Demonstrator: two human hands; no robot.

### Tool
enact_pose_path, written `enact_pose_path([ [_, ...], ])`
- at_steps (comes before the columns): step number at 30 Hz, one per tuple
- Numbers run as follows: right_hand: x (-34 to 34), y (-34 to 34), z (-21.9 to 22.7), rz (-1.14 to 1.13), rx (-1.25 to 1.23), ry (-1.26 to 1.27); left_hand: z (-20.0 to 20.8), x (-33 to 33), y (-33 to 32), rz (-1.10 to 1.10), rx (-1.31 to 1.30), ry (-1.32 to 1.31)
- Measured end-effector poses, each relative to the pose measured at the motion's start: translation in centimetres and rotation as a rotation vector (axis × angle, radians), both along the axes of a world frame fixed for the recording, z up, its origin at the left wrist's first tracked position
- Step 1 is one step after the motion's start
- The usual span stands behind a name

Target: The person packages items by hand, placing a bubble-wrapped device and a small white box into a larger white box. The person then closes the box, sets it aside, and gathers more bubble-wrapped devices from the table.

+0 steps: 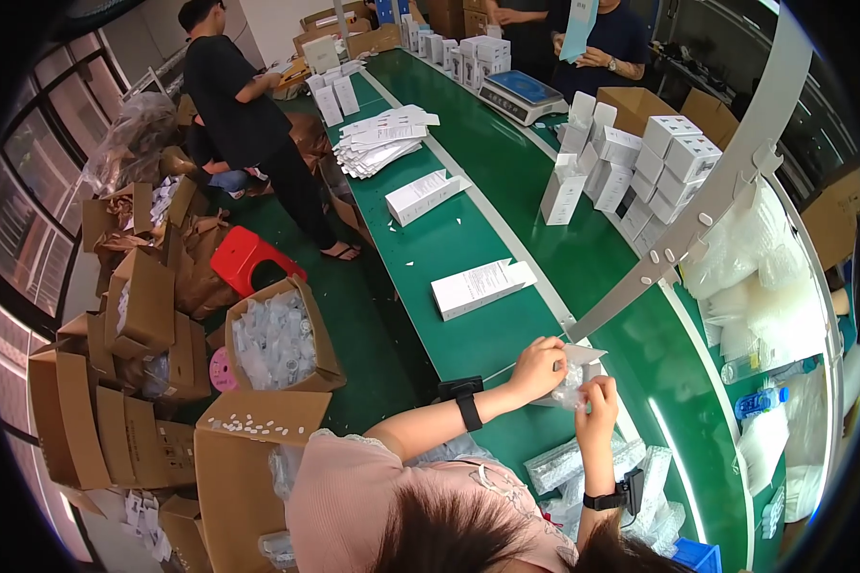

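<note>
My left hand (pixel 538 367) and my right hand (pixel 597 396) meet over the near end of a green conveyor table (pixel 468 229). Both pinch a small clear plastic bag (pixel 575 371) with something pale inside; what it is I cannot tell. A black band is on each wrist. Below my right forearm lies a heap of several more clear bags (pixel 569 468). The nearest flat white carton (pixel 478 286) lies on the belt just beyond my hands.
More white cartons (pixel 425 196), a pile of leaflets (pixel 382 138), a scale (pixel 521 94) and stacked white boxes (pixel 664 158) line the table. Open cardboard boxes (pixel 277 339) and a red stool (pixel 244 258) stand on the floor at left. Other people work at the far end.
</note>
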State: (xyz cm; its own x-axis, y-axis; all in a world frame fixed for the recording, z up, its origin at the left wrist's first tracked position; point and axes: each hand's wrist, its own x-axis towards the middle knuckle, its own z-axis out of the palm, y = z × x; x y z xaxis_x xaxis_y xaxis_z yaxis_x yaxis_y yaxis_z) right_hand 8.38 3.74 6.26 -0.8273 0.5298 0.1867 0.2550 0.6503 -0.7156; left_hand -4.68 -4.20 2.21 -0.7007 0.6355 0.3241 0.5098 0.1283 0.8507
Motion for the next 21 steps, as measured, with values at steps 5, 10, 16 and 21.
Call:
enact_pose_path([
  [5,-1.9,-2.0,1.2,0.095,0.156,0.141,-0.1,-0.3,0.2,-0.008,0.002,-0.013],
  [10,-1.7,-1.3,1.0,0.152,0.434,0.087,-0.4,-0.4,0.6,-0.013,0.041,0.022],
  [16,-1.2,0.3,-1.2,0.136,0.216,0.096,-0.5,-0.8,0.8,-0.015,0.022,0.072],
  [21,-1.2,0.3,-0.5,0.271,0.021,0.146,-0.2,-0.9,1.2,-0.032,0.002,0.051],
])
